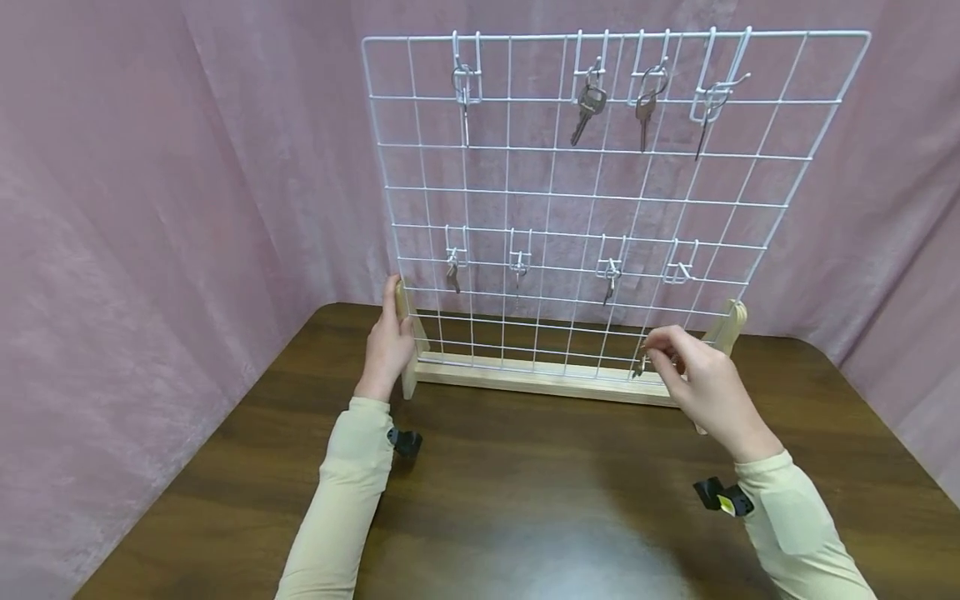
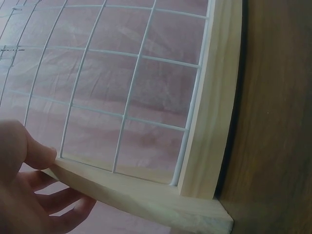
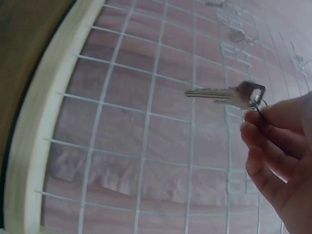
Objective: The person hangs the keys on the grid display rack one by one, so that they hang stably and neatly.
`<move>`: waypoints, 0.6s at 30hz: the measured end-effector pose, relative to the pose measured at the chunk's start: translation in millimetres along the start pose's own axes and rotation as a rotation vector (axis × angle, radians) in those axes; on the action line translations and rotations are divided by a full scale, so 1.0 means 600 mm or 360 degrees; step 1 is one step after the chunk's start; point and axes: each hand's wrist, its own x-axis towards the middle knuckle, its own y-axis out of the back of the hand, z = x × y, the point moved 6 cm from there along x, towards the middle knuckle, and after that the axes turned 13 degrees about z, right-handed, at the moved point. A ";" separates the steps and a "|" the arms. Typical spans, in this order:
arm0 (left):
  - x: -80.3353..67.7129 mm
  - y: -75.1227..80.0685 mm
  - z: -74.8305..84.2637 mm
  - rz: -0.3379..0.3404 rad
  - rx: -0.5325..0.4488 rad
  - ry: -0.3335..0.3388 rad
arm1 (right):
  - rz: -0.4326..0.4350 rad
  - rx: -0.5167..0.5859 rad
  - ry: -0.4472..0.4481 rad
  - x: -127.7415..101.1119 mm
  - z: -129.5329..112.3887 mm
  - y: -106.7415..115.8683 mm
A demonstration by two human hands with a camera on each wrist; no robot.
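Note:
My right hand [image 1: 701, 383] pinches a key ring [image 3: 261, 111] between thumb and fingers, in front of the lower right of a white wire grid [image 1: 550, 194]. From the ring a silver key [image 3: 214, 94] points away from the fingertips. Above this hand, a white hook [image 1: 680, 271] sits at the right end of the grid's lower row. With my left hand [image 1: 386, 350] I grip the left wooden side support [image 2: 122, 195] of the grid's stand, thumb on one face and fingers round the other.
Several keys on rings hang from the upper hooks, among them one key [image 1: 591, 102]. Lower hooks hold more, including a small key [image 1: 453, 277]. The stand's wooden base bar [image 1: 525, 379] rests on a brown table [image 1: 525, 483]. Pink curtains [image 1: 187, 208] hang behind.

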 end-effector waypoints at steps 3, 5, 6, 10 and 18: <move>0.004 -0.001 0.002 0.0005 -0.0005 0.0003 | 0.0165 -0.0007 -0.0039 0.020 0.006 0.018; 0.002 -0.003 0.000 0.0009 0.0002 0.0011 | 0.0263 0.0009 -0.0102 0.034 0.013 0.029; 0.002 -0.003 0.000 0.0014 0.0004 0.0011 | 0.0315 0.0015 -0.0141 0.041 0.017 0.034; 0.003 0.000 0.000 0.0012 -0.0003 0.0014 | 0.0515 0.0074 -0.0325 0.069 0.030 0.049; 0.000 0.001 0.002 0.0002 -0.0018 0.0031 | 0.0838 0.0105 -0.0661 0.074 0.050 0.060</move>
